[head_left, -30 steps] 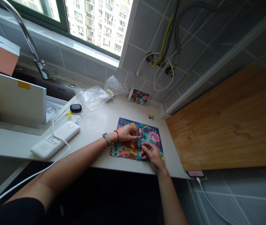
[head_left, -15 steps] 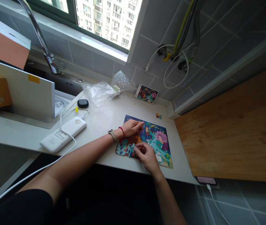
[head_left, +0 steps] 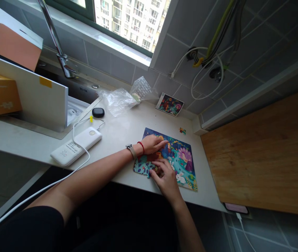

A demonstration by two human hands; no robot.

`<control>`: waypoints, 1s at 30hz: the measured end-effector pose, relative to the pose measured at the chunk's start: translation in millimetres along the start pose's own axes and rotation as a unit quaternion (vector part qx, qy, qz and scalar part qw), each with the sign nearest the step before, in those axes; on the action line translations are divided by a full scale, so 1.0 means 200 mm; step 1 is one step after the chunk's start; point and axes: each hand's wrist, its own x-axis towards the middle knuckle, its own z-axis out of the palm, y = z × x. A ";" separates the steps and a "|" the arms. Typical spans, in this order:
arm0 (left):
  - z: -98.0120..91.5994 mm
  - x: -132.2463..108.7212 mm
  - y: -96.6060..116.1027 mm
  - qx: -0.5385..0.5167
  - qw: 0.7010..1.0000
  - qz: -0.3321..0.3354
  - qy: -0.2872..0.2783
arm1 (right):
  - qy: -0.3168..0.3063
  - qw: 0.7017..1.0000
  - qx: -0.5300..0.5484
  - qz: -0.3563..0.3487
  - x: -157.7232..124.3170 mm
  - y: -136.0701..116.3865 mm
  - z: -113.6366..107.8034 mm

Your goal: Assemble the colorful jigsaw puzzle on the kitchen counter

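Observation:
A colourful jigsaw puzzle (head_left: 176, 154) lies flat on the white counter, showing a peacock, white rabbits and a stream. My left hand (head_left: 152, 144) rests across its upper left part, fingers stretched out to the right, with a watch and a red band on the wrist. Below it, my right hand (head_left: 167, 176) bends over the puzzle's lower edge, thumb and fingers curled together around a puzzle piece (head_left: 158, 170) that is mostly hidden. The leafy lower left corner (head_left: 143, 167) of the picture shows beside my right thumb.
A loose puzzle piece (head_left: 182, 131) lies behind the puzzle. A picture card (head_left: 170, 104) leans on the wall near clear plastic wrapping (head_left: 121, 100). To the left are a white power bank (head_left: 76, 147) with its cable, a black case (head_left: 98, 112) and boxes by the sink. A wooden board (head_left: 264, 150) stands right.
The view has shifted, moving the scene slightly rightward. My right hand's thumb and fingers have moved a little along the puzzle's lower edge, right of the leafy corner. My left hand stays on the puzzle.

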 end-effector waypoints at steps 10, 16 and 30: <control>0.01 0.00 0.00 0.018 1.000 0.008 0.000 | -0.084 0.996 0.002 -0.007 -0.01 0.01 -0.04; 0.02 0.00 -0.02 0.025 1.000 0.007 0.004 | -0.006 1.000 0.013 0.012 0.01 0.07 -0.11; 0.02 0.00 -0.02 0.043 0.999 0.015 0.003 | 0.036 0.965 -0.250 0.069 -0.13 -0.06 0.06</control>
